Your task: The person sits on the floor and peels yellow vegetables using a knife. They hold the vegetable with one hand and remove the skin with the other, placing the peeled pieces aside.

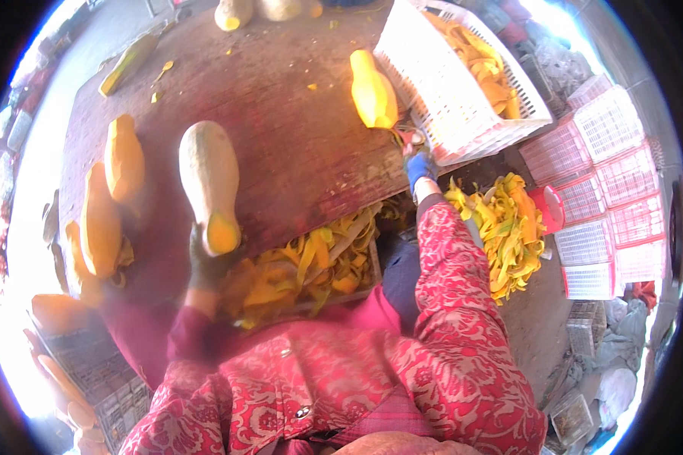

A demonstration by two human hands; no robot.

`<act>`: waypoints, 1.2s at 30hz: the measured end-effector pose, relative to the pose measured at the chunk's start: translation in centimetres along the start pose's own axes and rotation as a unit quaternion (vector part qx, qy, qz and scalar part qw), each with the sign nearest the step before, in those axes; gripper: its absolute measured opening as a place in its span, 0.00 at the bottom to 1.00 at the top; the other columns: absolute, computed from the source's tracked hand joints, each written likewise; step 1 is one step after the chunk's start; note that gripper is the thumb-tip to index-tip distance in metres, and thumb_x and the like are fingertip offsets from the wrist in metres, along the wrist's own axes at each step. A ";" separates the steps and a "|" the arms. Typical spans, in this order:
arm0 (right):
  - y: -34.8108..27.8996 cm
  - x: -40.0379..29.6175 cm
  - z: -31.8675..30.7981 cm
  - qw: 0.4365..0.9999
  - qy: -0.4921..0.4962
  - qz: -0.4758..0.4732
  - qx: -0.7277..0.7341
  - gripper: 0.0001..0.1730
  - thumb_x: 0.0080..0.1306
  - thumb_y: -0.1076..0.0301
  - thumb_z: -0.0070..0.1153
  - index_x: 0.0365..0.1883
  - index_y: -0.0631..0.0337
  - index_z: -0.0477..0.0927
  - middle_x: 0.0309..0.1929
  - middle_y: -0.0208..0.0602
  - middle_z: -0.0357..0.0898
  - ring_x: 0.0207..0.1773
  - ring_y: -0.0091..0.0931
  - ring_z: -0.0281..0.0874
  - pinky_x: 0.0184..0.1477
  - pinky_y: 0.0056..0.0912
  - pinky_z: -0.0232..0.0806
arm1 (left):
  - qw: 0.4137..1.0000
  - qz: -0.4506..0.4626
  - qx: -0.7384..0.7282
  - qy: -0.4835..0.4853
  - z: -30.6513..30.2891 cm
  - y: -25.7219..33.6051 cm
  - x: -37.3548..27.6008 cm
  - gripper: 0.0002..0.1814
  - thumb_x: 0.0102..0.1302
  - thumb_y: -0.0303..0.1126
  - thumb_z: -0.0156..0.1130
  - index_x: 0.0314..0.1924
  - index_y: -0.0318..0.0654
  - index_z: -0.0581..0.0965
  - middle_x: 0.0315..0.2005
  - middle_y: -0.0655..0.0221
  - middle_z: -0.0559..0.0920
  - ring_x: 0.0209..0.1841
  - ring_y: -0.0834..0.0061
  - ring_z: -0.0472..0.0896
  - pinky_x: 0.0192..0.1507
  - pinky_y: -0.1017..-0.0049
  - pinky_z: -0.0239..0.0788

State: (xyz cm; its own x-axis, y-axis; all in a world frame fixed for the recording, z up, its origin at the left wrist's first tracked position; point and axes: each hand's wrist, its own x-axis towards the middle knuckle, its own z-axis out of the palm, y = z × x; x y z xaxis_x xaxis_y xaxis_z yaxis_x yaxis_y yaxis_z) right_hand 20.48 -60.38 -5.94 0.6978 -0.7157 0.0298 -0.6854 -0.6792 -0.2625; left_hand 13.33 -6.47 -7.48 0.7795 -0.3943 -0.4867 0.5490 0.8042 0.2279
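Note:
A pale unpeeled butternut squash (209,170) lies on the worn reddish board (284,131), its cut orange end towards me. My left hand (206,264), in a dark glove, grips that near end, with a finger or thumb along its left side. My right hand (421,168), in a blue glove, reaches out beside the white plastic crate (415,85). At its fingers is a small reddish object (410,139), too blurred to name; whether it is held is unclear. A peeled yellow squash (373,91) lies just beyond the right hand, beside the crate.
Peeled squashes (101,222) line the board's left side, and unpeeled ones (233,14) stand at its far edge. Peelings (319,261) fill a container below the near edge; another heap (503,239) lies right of my arm. Stacked crates (609,187) stand farther right.

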 end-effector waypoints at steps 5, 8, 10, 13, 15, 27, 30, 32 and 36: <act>0.8 2.0 3.4 0.997 -0.009 0.016 -0.075 0.25 0.69 0.45 0.52 0.47 0.55 0.87 0.51 0.44 0.86 0.53 0.41 0.85 0.53 0.45 0.77 | 0.999 -0.015 -0.027 0.016 1.5 -0.5 -0.2 0.45 0.57 0.62 0.68 0.66 0.42 0.69 0.58 0.52 0.75 0.58 0.50 0.74 0.61 0.46 0.67; 0.1 2.2 2.9 0.998 -0.032 -0.011 -0.052 0.27 0.69 0.42 0.51 0.45 0.56 0.87 0.48 0.48 0.86 0.53 0.43 0.85 0.54 0.47 0.75 | 0.997 0.032 0.068 -0.003 1.4 -0.8 -0.1 0.45 0.56 0.62 0.69 0.66 0.41 0.69 0.57 0.52 0.76 0.58 0.49 0.74 0.59 0.46 0.69; 0.0 2.1 2.5 0.994 -0.075 -0.026 -0.080 0.27 0.68 0.43 0.52 0.45 0.57 0.86 0.50 0.48 0.85 0.54 0.43 0.84 0.55 0.47 0.74 | 0.997 0.021 0.076 -0.003 0.8 -0.8 0.1 0.45 0.55 0.63 0.70 0.65 0.42 0.69 0.56 0.53 0.76 0.57 0.49 0.74 0.59 0.46 0.69; 0.2 1.9 2.3 0.997 -0.034 -0.050 -0.045 0.24 0.67 0.45 0.54 0.47 0.56 0.86 0.50 0.49 0.85 0.55 0.43 0.84 0.55 0.46 0.75 | 0.994 0.042 0.097 -0.002 -0.1 -0.7 0.7 0.45 0.54 0.63 0.70 0.64 0.43 0.70 0.55 0.53 0.76 0.55 0.49 0.74 0.59 0.46 0.69; 0.4 1.8 2.5 0.998 -0.057 0.009 -0.010 0.24 0.69 0.48 0.53 0.49 0.57 0.86 0.55 0.47 0.84 0.58 0.41 0.83 0.56 0.44 0.75 | 0.991 0.070 0.110 0.003 -0.6 -0.6 1.2 0.45 0.54 0.64 0.69 0.64 0.43 0.70 0.55 0.53 0.76 0.54 0.49 0.74 0.59 0.47 0.69; 0.9 -2.8 0.5 0.817 -0.136 0.030 0.560 0.18 0.65 0.56 0.67 0.30 0.64 0.81 0.18 0.30 0.75 0.16 0.24 0.70 0.19 0.32 0.63 | 0.992 0.043 0.113 -0.037 0.2 -1.0 0.8 0.43 0.56 0.66 0.65 0.63 0.45 0.72 0.54 0.56 0.79 0.55 0.50 0.76 0.57 0.46 0.71; -1.7 -10.7 2.1 0.800 -0.254 -0.071 0.540 0.16 0.63 0.57 0.67 0.30 0.63 0.80 0.18 0.32 0.76 0.18 0.24 0.71 0.20 0.33 0.62 | 0.998 -0.003 -0.025 -0.060 -0.1 -0.9 1.3 0.40 0.58 0.62 0.66 0.63 0.45 0.72 0.57 0.59 0.77 0.58 0.54 0.75 0.59 0.50 0.70; -3.9 -15.7 3.6 0.932 -0.185 -0.140 0.278 0.21 0.60 0.52 0.68 0.33 0.63 0.81 0.26 0.47 0.83 0.30 0.40 0.82 0.34 0.45 0.72 | 0.998 -0.009 -0.045 -0.031 -0.6 -0.8 1.8 0.41 0.59 0.62 0.66 0.66 0.44 0.70 0.58 0.56 0.76 0.58 0.52 0.75 0.59 0.48 0.70; -6.0 -21.0 4.6 0.979 -0.073 -0.183 0.058 0.26 0.65 0.44 0.62 0.36 0.62 0.78 0.35 0.52 0.85 0.38 0.48 0.85 0.40 0.51 0.74 | 0.997 -0.016 0.009 -0.069 -1.2 -0.6 1.8 0.44 0.62 0.66 0.62 0.69 0.44 0.67 0.59 0.53 0.75 0.58 0.44 0.75 0.57 0.35 0.68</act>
State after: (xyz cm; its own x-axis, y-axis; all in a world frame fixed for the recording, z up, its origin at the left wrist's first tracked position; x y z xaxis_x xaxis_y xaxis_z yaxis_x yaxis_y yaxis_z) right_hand 10.91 -40.58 -9.47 0.9201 -0.3917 0.0071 -0.3617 -0.8564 -0.3684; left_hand 14.03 -7.15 -9.53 0.7946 -0.4783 -0.3740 0.5791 0.7821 0.2301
